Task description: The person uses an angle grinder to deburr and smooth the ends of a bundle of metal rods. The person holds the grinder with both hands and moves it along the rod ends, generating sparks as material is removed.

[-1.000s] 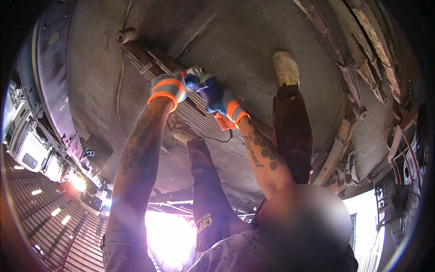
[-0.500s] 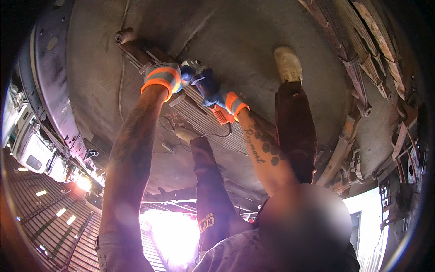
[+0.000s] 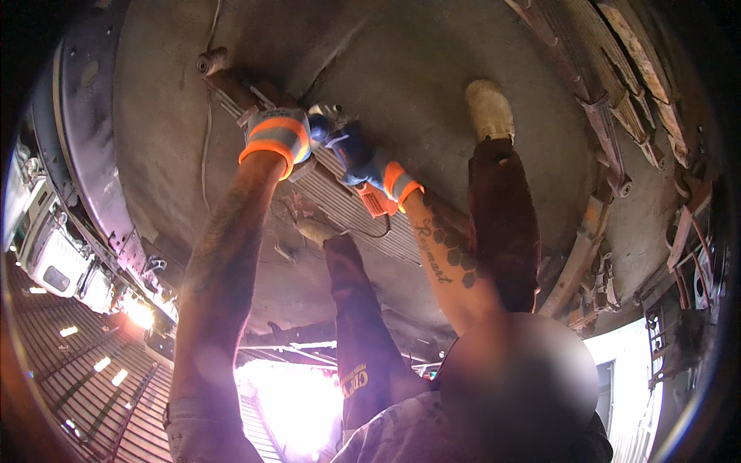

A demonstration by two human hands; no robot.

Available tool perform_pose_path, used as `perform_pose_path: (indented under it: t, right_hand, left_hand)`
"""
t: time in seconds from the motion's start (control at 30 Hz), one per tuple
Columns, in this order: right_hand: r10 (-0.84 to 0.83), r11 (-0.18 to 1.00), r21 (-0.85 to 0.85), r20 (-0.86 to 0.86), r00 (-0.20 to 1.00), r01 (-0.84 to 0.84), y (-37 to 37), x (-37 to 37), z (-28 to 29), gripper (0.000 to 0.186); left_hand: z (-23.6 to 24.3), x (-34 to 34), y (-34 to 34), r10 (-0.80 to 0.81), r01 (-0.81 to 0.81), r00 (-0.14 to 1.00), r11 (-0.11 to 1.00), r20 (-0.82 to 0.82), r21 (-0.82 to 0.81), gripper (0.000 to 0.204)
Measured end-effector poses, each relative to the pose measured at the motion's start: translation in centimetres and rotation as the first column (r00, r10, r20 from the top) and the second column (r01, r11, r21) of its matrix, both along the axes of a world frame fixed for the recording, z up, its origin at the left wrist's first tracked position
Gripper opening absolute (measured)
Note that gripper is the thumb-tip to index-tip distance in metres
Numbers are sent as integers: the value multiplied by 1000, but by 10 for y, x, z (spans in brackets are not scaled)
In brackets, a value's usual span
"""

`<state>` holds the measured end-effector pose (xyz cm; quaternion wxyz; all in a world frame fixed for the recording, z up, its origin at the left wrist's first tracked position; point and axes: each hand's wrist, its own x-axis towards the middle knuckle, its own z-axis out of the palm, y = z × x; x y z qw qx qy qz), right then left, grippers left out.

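An angle grinder [image 3: 377, 202] with an orange rear body lies across the middle of a leaf spring pack [image 3: 328, 193] on the floor. Wrapped round its body is my right hand [image 3: 359, 158], in a blue and grey glove with an orange cuff. My left hand [image 3: 279, 135], gloved the same way, is closed at the grinder's front end, beside its metal head; its hold is partly hidden by the glove. Under my left hand, a clamp band crosses the spring. The grinder's disc cannot be made out. A dark cord trails from the rear of the tool.
My light-coloured shoes [image 3: 492, 112] stand on either side of the leaf spring. More leaf springs [image 3: 602, 131] lie along the right. A long dark steel beam [image 3: 85, 131] runs down the left. A thin cable [image 3: 207, 147] crosses the concrete floor.
The grinder and both hands have shifted very slightly, the rear of the tool a little downward in the picture. Both hands keep their hold.
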<state>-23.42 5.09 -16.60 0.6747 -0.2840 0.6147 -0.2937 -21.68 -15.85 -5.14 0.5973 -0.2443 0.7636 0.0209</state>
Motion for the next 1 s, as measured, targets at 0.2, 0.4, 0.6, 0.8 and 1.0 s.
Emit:
perform_pose_path:
  t: [0.2,0.4,0.6,0.8,1.0]
  right_hand:
    - [157,971,185,-28,987,-149,-17,-7,15,54]
    - [98,959,256,88,991,-117,-15,7,15,49]
    - [181,944,245,183,966,-223,-7,32,60,50]
    - [-30,941,336,-53,998,46,100,139,86,73]
    - [-215,942,218,-192,957,255,111,188,84,83]
  left_hand:
    - [-21,43,-10,134,-133,990,991,-42,25,31]
    - [0,58,-16,265,-265,959,964,100,-13,33]
    - [100,87,3,499,-499,866,863,20,79,58]
    - [101,219,96,527,-524,827,849,-197,70,26]
    - [98,283,113,500,-521,761,851,-413,72,20]
